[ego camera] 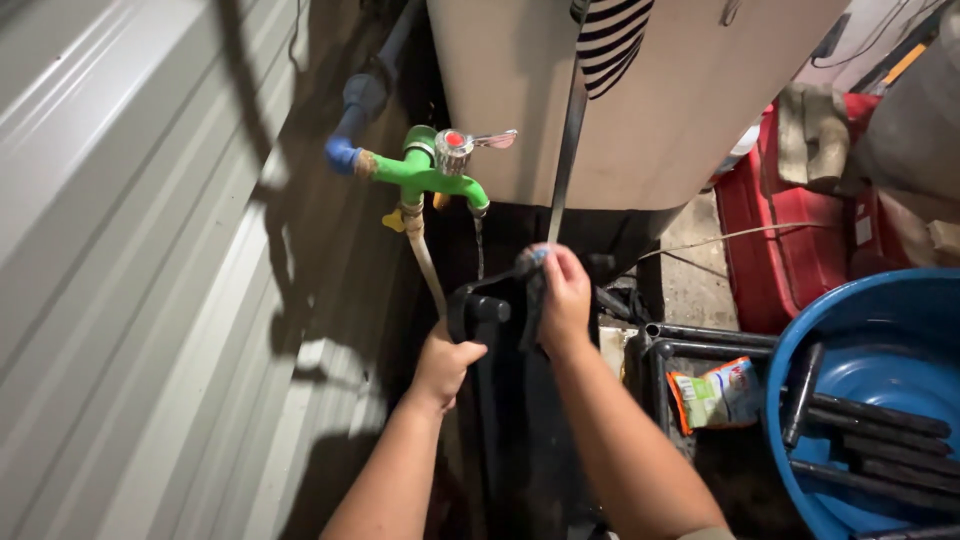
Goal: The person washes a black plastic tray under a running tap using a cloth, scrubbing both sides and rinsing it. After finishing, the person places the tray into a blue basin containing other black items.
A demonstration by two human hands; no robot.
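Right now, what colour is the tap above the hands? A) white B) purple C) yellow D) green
D: the tap on the wall is bright green with a red-capped metal handle, and it sits above the left hand and the right hand, which grip dark parts under it.

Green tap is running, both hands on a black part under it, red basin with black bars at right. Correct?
Not quite: the head view shows the basin is blue, not red. The rest holds: green tap running, left hand and right hand on the black part, black bars inside.
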